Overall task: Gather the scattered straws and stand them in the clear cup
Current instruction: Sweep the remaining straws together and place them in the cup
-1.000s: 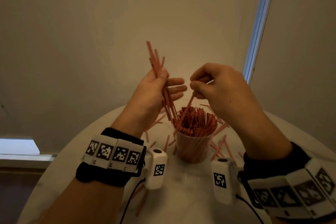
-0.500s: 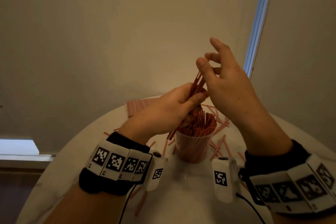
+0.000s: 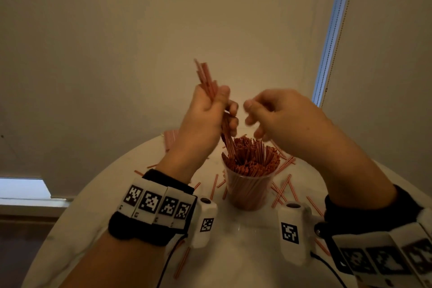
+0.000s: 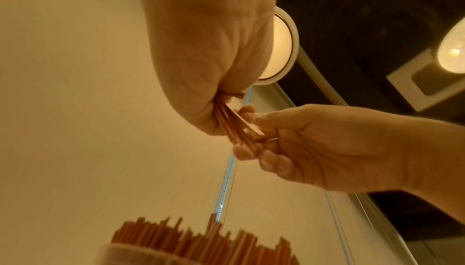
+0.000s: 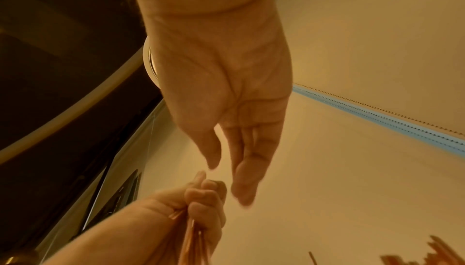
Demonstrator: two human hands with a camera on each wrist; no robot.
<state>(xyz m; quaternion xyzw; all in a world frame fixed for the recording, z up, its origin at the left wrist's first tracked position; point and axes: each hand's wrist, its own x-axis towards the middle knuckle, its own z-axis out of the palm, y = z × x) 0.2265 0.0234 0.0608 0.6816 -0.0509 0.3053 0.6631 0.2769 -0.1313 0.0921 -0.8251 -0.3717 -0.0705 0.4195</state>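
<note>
The clear cup [image 3: 249,190] stood on the round table [image 3: 238,252], packed almost full with red straws standing on end. Directly above the cup, the left hand [image 3: 205,119] was clamped around a small bundle of straws [image 3: 207,79], its lower ends dipping toward the cup's mouth and its upper ends fanning out above the fist. The right hand [image 3: 278,114] hovered just beside the bundle, above the cup — fingers loose and apart, holding nothing in the head view. More loose straws [image 3: 284,186] lay flat on the table all around the cup's base, with a tidy stack [image 3: 170,139] beyond the cup, near the far edge.

These straws look light, thin and stiff but easily crushed (and probably slick against one another), so a firm wrap around the bundle's middle seems the sensible hold; pinching single ones near an end should do for feeding them in.

The left wrist view showed what the head view hid — the right hand's fingertips [image 4: 245,153] right at the bundle's lower ends, though actual contact could not be told. The right wrist view showed the right hand's open palm [image 5: 221,82], and the left fist below it.
</note>
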